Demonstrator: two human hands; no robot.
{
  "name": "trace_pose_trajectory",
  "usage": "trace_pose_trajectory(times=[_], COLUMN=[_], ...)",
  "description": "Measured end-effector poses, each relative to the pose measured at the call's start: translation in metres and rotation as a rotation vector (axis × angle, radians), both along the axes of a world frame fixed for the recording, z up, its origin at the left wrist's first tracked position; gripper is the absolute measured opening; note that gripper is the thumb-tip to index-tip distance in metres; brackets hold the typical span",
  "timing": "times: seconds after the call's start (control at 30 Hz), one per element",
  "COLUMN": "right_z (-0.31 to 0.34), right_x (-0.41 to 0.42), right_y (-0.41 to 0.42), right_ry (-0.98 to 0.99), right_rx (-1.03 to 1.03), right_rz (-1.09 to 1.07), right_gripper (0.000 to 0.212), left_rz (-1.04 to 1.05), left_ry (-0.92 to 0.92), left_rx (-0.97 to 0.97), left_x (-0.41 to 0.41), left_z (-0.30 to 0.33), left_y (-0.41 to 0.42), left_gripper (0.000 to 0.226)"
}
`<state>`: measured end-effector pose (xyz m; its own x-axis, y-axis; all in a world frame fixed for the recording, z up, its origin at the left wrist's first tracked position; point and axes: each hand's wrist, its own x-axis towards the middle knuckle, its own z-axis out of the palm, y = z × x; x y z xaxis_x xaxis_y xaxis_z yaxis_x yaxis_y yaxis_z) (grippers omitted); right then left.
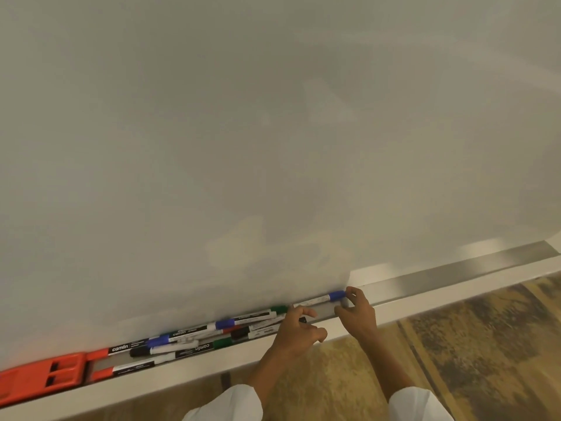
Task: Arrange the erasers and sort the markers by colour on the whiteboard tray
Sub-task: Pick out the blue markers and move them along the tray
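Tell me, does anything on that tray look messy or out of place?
Yes. The markers lie in a jumbled heap on the tray, crossing at angles with blue, green, black and red caps mixed. One blue marker lies apart by the right hand. The orange erasers sit at the far left.

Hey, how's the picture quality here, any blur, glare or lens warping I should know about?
Head view: soft throughout, small print on the markers unreadable; the tray shows bright glare patches; wide-angle warp tilts its straight edge; faint reflections cloud the whiteboard; both hands, left and right, slightly smeared.
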<state>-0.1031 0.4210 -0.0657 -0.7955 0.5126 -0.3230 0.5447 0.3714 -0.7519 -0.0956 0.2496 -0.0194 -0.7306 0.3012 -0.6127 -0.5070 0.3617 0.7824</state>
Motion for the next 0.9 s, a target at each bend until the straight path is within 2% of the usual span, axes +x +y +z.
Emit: trace_pose_trajectory(times=[0.13, 0.23, 0.4, 0.5, 0.67, 0.9], right_z=[-0.002, -0.002, 0.001, 0.001, 0.002, 0.003], right_x=[0.01, 0.021, 0.024, 0.021, 0.015, 0.016], right_y=[-0.005, -0.019, -0.066, -0.097, -0.13, -0.14], right_ry=[0.028, 0.12, 0.187, 0.191, 0.167, 0.112], right_rx=[-0.005, -0.023, -0.077, -0.054, 0.052, 0.06], right_rz=[-0.025, -0.036, 0.1, 0.215, 0.329, 0.315], right_gripper=[0.054, 0.045, 0.035, 0.034, 0.04, 0.042], left_rz=[0.116, 0.16, 0.402, 0.551, 0.553, 0.523], left_ry=[0.054, 0.123, 0.281, 0.292, 0.275, 0.261], left_rx=[0.003, -0.007, -0.16, -0.235, -0.242, -0.241], left_x=[0.007, 0.014, 0.019, 0.016, 0.01, 0.012], left_z=[0.002, 0.001, -0.005, -0.01, -0.016, -0.019], left_y=[-0.003, -0.02, -0.077, -0.103, -0.111, -0.11], left_gripper=[0.041, 0.034, 0.035, 0.038, 0.042, 0.046])
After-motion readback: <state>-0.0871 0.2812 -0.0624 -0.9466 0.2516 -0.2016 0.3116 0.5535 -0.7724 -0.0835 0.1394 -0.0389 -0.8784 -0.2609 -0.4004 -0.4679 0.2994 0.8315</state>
